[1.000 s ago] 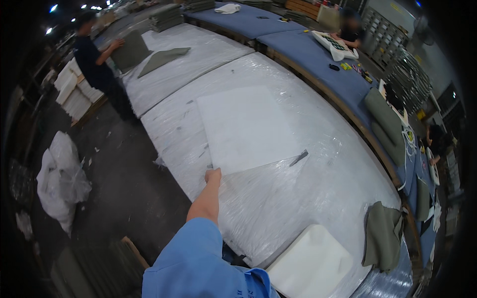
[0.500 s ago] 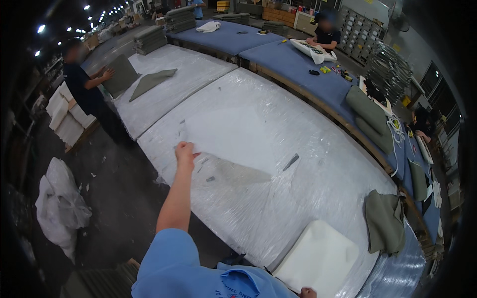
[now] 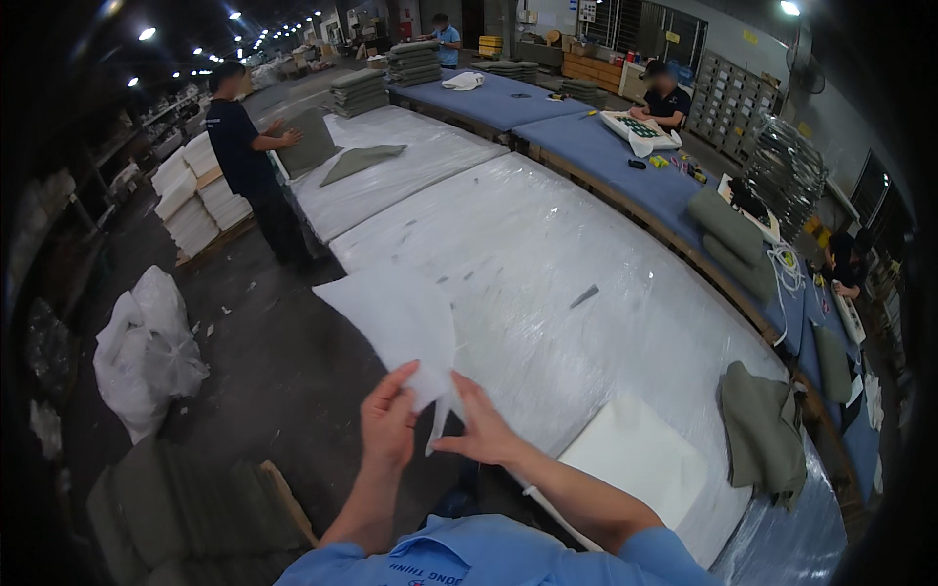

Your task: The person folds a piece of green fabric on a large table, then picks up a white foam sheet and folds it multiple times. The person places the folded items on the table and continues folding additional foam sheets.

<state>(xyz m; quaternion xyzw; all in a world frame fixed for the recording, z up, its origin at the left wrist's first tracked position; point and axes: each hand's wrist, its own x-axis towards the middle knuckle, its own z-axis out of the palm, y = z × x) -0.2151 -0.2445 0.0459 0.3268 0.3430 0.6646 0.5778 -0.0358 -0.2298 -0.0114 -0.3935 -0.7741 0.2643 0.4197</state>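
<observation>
One bulky white plastic bag (image 3: 147, 352) sits on the dark floor (image 3: 259, 342) at the left of the frame. Below it, in the lower left, stands a pile of dark green pieces (image 3: 186, 513). Above the bag is a stack of white slabs (image 3: 200, 195); just right of that, in the upper left, a person in dark clothes (image 3: 239, 146) has both hands at a grey-green piece (image 3: 308, 142). A three-cornered grey-green piece (image 3: 362, 163) lies beside it.

Left of the frame's centre, a limp white sheet (image 3: 391, 313) hangs over the edge of the near counter (image 3: 547, 234), its lower end gathered toward the wearer. The left hand (image 3: 389, 415) pinches that end between thumb and fingers. The right hand (image 3: 484, 430) is just beside it, thumb and fingers parted at a narrow white tail hanging down; whether it grips this, I cannot tell.

The counter is covered in shiny clear plastic and bears a small dark strip (image 3: 584, 296) right of centre. A thick white pad (image 3: 640, 459) lies at lower right. Past it, a blue counter (image 3: 576, 132) runs along the upper right, carrying rolled green pieces (image 3: 728, 244); a crumpled green cloth (image 3: 762, 430) rests near the right edge of the near counter.
</observation>
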